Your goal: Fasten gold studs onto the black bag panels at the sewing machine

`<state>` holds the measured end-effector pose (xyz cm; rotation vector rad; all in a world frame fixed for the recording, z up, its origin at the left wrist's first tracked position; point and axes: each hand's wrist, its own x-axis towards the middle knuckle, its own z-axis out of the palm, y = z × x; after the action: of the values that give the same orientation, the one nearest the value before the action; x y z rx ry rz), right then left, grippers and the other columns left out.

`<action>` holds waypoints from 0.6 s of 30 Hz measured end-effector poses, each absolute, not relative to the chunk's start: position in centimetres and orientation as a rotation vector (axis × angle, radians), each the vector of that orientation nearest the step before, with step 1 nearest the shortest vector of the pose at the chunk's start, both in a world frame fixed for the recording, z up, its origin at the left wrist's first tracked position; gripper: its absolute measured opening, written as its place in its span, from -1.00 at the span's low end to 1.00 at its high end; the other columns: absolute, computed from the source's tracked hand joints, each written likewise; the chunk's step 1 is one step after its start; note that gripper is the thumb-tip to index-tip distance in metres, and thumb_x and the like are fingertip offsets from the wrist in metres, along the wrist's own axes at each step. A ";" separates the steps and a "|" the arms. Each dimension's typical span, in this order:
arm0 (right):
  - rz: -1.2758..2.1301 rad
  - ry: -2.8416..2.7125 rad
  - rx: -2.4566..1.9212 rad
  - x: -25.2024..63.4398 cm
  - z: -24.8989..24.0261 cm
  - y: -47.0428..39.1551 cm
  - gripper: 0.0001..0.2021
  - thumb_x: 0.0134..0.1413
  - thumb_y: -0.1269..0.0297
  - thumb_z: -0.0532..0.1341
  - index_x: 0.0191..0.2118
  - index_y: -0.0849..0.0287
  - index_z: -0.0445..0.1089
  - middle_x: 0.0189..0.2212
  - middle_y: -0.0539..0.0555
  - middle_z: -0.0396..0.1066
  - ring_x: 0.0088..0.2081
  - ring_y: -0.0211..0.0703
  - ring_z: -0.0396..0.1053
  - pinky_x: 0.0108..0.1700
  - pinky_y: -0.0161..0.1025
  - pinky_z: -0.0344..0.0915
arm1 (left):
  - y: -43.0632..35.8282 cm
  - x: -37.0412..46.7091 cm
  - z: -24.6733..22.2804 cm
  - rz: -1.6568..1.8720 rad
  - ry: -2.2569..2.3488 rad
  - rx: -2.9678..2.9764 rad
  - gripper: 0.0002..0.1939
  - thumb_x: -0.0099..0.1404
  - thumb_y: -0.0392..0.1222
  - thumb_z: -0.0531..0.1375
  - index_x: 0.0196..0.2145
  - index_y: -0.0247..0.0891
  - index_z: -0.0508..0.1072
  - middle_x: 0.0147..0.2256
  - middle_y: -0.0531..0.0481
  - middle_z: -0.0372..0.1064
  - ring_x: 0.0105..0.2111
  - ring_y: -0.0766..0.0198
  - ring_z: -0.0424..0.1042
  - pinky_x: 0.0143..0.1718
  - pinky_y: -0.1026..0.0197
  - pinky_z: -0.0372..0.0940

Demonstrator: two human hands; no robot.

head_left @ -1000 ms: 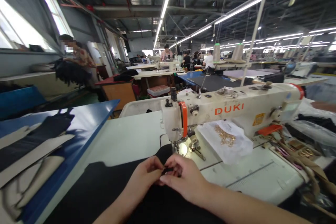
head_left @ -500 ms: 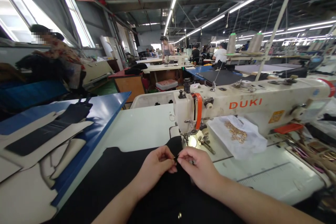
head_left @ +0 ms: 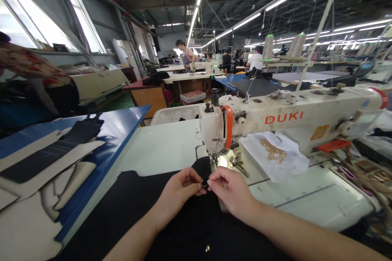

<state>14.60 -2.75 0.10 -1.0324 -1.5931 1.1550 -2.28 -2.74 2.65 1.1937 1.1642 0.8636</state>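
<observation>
Just in front of the needle of a white sewing machine (head_left: 281, 106) marked DUKI, my two hands almost meet at the fingertips. My left hand (head_left: 182, 189) is closed in a pinch, and so is my right hand (head_left: 231, 191), with a narrow gap between them. Something small and dark seems to be at the fingertips, too small to name. Beneath both hands lies a large black fabric piece (head_left: 131, 200), its narrow upper end reaching toward the presser foot. A small shiny gold piece (head_left: 207, 248) shows on the black material near the bottom edge.
Small gold metal parts (head_left: 272, 150) lie on a white plastic sheet (head_left: 290, 167) under the machine arm. Left, a blue table (head_left: 128, 130) carries cut beige and black pieces (head_left: 39, 159). Tools fill a tray (head_left: 364, 175) at right. A person in a patterned top (head_left: 33, 65) stands far left.
The view has shifted slightly. My fingertips have drawn a little apart, both hands still pinched. The person at far left has moved further left and is bent over.
</observation>
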 end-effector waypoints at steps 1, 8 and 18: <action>1.141 -1.591 -1.030 14.6 0.1 -2.7 -0.93 0.00 0.33 0.17 -0.45 0.20 0.32 -0.54 0.00 0.39 -0.49 -0.26 0.33 -0.39 -0.33 0.25 | -2.8 -2.3 2.7 0.872 1.151 1.170 -0.82 -0.06 -0.25 0.27 -0.44 -0.29 0.37 -0.51 0.04 0.45 -0.44 0.26 0.46 -0.36 0.25 0.31; 1.053 -1.619 -1.031 14.6 0.3 -2.7 -0.94 0.00 0.38 0.17 -0.46 0.18 0.33 -0.50 0.00 0.40 -0.45 -0.25 0.35 -0.35 -0.32 0.28 | -2.7 -2.3 2.5 0.908 1.147 1.161 -0.70 -0.12 -0.19 0.38 -0.36 -0.29 0.50 -0.38 -0.01 0.51 -0.34 0.24 0.47 -0.18 0.21 0.32; 0.894 -1.668 -0.991 14.6 0.4 -2.9 -0.93 0.01 0.43 0.16 -0.44 0.17 0.36 -0.45 -0.01 0.42 -0.40 -0.26 0.35 -0.33 -0.35 0.26 | -3.4 -2.0 2.0 1.055 1.381 1.404 -0.87 -0.03 -0.15 0.34 -0.46 -0.21 0.56 -0.43 0.03 0.53 -0.38 0.21 0.47 -0.30 0.26 0.33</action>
<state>14.55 -2.92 0.42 -0.9913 -1.6679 0.8942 -2.01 -3.36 2.01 1.4043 1.3812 1.0547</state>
